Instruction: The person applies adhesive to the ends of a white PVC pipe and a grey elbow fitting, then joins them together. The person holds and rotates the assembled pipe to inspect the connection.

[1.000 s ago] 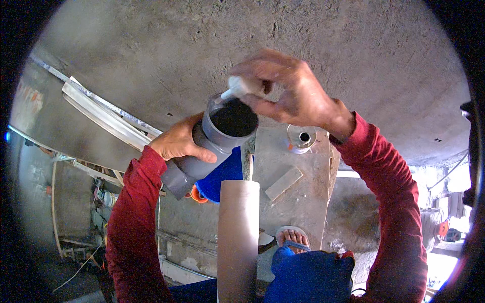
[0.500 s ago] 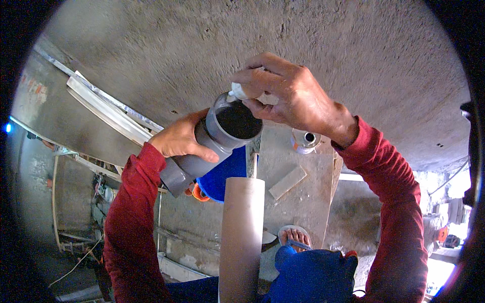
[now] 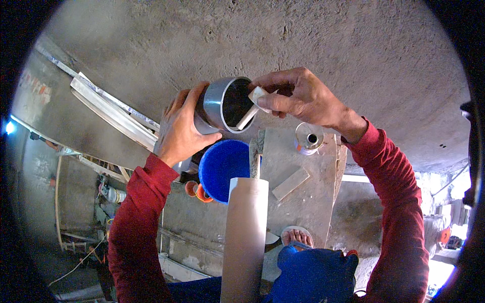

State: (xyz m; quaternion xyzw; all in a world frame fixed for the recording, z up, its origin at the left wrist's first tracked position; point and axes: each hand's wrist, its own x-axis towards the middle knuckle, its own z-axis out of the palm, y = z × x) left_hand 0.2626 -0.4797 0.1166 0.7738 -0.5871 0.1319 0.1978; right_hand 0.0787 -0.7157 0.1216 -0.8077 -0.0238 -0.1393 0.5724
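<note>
My left hand is closed around a grey plastic pipe fitting, its round open mouth tilted to the right. Between thumb and fingers, my right hand grips a glue brush with a white cap. The brush's pale stem angles down to the lower rim of the fitting's mouth; whether its tip touches is too small to tell. Below my right hand, an open glue can stands on the board. A long pale pipe rises in front of me, below the fitting.
A blue bucket stands below my left hand, with orange ring-shaped things beside it. The grey board carries a small flat strip. Long white strips lean by the rough wall on the left. My sandalled foot is below.
The fitting has turned in my left hand, its mouth swinging rightward. My right hand has moved slightly right and down, carrying the brush from the mouth's upper left rim to its lower right.
</note>
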